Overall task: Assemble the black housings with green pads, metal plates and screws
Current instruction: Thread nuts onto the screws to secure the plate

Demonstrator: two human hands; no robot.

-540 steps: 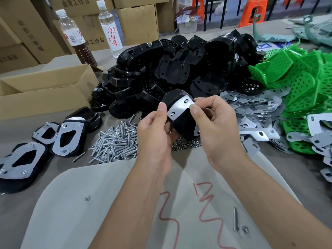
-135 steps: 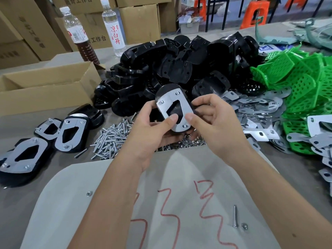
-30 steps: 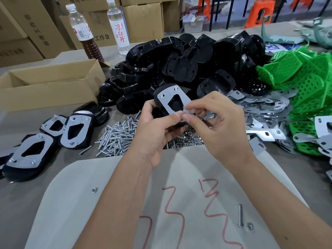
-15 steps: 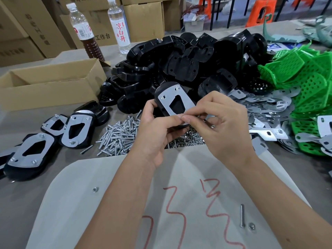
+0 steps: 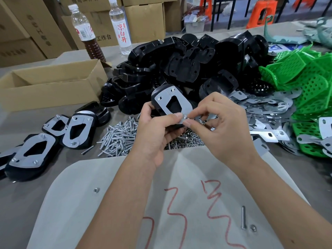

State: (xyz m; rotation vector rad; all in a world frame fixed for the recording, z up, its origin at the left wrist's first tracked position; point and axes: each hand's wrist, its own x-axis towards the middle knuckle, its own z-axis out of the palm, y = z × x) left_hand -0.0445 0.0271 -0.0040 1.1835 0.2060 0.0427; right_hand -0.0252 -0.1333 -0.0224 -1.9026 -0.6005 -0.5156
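My left hand (image 5: 154,135) grips a black housing (image 5: 157,107) from below, its metal plate (image 5: 173,103) facing me. My right hand (image 5: 221,126) pinches a small nut (image 5: 185,117) at the plate's near corner with thumb and forefinger. Behind them lies a big pile of black housings (image 5: 186,60). Green perforated pads (image 5: 309,87) are heaped at the right, loose metal plates (image 5: 265,108) beside them. A heap of screws (image 5: 118,139) and a heap of nuts (image 5: 186,141) lie under my hands. Finished assemblies (image 5: 75,130) lie at the left.
An open cardboard box (image 5: 50,85) stands at the left, two bottles (image 5: 120,24) and stacked cartons behind it. A grey board with red scribbles (image 5: 179,203) lies in front of me, with a loose screw (image 5: 243,220) and nut on it.
Over the last second my right hand's pinch has stayed at the plate's near corner, fingers shifting slightly. Earlier, both hands held the housing turned with a curved plate facing me.
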